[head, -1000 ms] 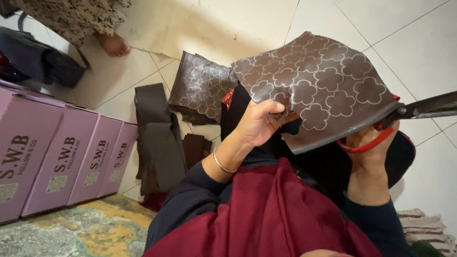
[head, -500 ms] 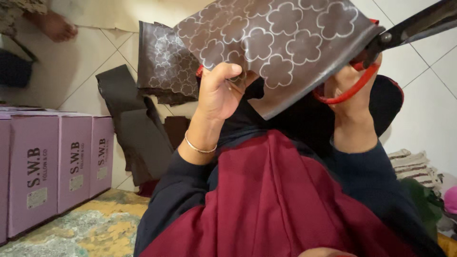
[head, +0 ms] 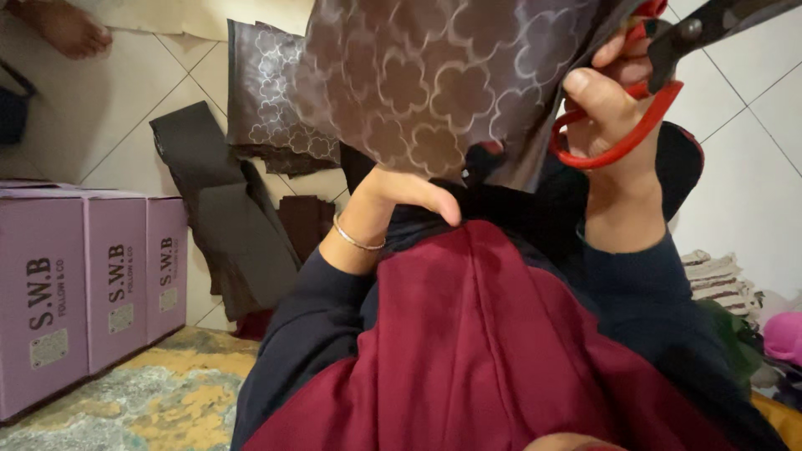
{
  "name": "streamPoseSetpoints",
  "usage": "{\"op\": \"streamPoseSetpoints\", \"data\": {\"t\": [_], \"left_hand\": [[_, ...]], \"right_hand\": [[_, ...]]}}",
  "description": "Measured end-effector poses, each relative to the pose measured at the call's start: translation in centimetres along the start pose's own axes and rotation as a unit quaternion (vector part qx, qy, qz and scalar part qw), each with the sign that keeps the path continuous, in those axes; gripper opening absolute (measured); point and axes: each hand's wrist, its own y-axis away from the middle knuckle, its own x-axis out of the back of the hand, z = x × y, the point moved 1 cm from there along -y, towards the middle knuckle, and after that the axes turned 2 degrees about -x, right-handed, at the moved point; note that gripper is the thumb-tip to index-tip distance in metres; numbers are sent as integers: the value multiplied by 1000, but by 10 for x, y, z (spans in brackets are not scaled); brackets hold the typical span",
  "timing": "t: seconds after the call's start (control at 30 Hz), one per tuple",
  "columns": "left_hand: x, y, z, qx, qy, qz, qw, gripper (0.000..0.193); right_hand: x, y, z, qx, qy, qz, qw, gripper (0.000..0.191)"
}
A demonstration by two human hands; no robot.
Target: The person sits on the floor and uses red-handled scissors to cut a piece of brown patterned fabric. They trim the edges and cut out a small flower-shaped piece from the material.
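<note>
White tiled floor point(head: 752, 167), purple boxes point(head: 83, 276) at left, dark offcuts point(head: 225, 225) beside them. Head view: left hand point(head: 401, 188) pinches bottom edge of brown patterned fabric point(head: 418, 75), held up w/ thumb out front. Right hand point(head: 610, 108) closed thru red scissors point(head: 660, 100) at fabric's right edge, just above the grip.

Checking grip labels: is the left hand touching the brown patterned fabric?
Touching. The head view shows the left hand gripping the lower edge of the brown patterned fabric, thumb below, fingers hidden behind it.
</note>
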Motion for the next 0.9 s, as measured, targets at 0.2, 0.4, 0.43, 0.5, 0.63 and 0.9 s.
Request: {"op": "streamPoseSetpoints", "data": {"t": [0.2, 0.4, 0.43, 0.5, 0.63, 0.9], "left_hand": [[4, -3, -29, 130, -19, -14, 991, 63], [-2, -11, -57, 195, -72, 128, 970, 43], [-2, -14, -57, 192, -84, 165, 964, 41], [-3, -18, -52, 169, -94, 243, 951, 37], [-1, -26, -34, 90, -90, 362, 924, 34], [28, -52, -18, -159, -60, 466, 869, 23]], "right_hand": [[2, -14, -2, -2, 21, -57, 998, 20], [1, -16, -9, 3, 37, -98, 994, 21], [0, -17, -11, 3, 86, -84, 993, 22], [-5, -17, -13, -8, 134, -90, 987, 22], [-17, -12, -22, -31, 127, -138, 982, 29], [-10, 35, -7, -282, 77, -236, 927, 44]]}}
